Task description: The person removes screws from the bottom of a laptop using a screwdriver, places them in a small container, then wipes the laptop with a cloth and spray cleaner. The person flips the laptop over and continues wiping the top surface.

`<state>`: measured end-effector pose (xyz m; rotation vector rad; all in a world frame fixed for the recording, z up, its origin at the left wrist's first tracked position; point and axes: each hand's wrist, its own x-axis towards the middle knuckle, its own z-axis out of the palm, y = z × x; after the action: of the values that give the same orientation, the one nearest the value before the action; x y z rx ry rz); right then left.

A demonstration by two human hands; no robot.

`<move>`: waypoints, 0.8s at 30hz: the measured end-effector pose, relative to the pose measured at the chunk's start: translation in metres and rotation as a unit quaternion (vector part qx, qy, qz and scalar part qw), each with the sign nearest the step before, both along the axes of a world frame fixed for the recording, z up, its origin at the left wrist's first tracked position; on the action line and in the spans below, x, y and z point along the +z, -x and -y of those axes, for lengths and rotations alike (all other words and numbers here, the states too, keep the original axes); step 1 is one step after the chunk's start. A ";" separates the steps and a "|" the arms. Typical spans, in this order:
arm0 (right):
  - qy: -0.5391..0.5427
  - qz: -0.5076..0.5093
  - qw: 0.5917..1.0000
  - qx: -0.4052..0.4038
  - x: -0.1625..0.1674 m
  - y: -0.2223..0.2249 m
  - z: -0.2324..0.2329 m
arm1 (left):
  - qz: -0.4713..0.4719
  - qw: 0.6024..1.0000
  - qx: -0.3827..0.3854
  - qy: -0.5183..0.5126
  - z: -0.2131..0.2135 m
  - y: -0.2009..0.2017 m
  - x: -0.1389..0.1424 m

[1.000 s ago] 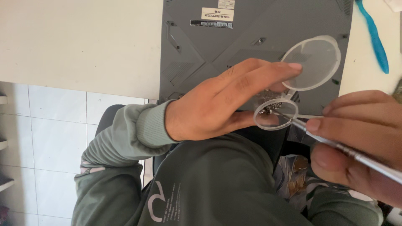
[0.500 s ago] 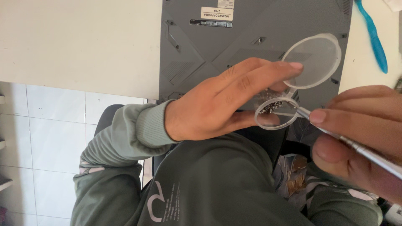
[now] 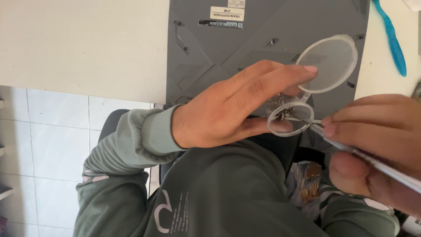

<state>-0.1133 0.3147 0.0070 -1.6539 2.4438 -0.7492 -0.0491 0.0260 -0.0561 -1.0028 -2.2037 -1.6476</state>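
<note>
My left hand [image 3: 237, 105] holds a small round clear plastic container [image 3: 290, 118] with several tiny dark screws in it. Its hinged clear lid [image 3: 328, 63] stands open above my fingertips. My right hand [image 3: 372, 145] pinches metal tweezers [image 3: 351, 151], whose tips reach into the container among the screws. Both hands hover over the near edge of a grey laptop [image 3: 219, 48] that lies bottom side up on the white table [image 3: 83, 48].
A blue plastic pry tool [image 3: 391, 37] lies on the table right of the laptop. Below are my green sleeves, my lap, a dark chair [image 3: 112, 123] and a white tiled floor [image 3: 48, 145] at the left.
My right hand has moved left and slightly up, bringing the tweezer tips deeper into the small container. My left hand and the container have stayed almost still.
</note>
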 end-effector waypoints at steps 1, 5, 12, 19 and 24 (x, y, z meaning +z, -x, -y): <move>-0.001 0.011 1.000 0.000 -0.001 0.001 0.000 | 0.000 1.000 0.000 0.002 0.000 0.000 0.000; 0.019 0.043 0.999 0.024 -0.002 0.004 0.003 | -0.001 1.000 0.003 0.006 0.000 0.001 0.001; 0.023 0.022 0.999 0.004 -0.007 0.009 0.004 | 0.002 1.000 0.002 0.003 0.000 0.004 0.002; 0.022 -0.004 1.000 -0.009 -0.008 0.009 -0.001 | 0.004 1.000 0.002 0.004 0.001 0.005 0.002; 0.001 0.009 1.000 -0.005 -0.003 0.007 -0.005 | 0.008 1.000 0.001 0.003 0.000 0.006 0.001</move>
<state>-0.1207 0.3193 0.0043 -1.6291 2.4412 -0.7657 -0.0546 0.0262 -0.0547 -0.9924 -2.2203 -1.6538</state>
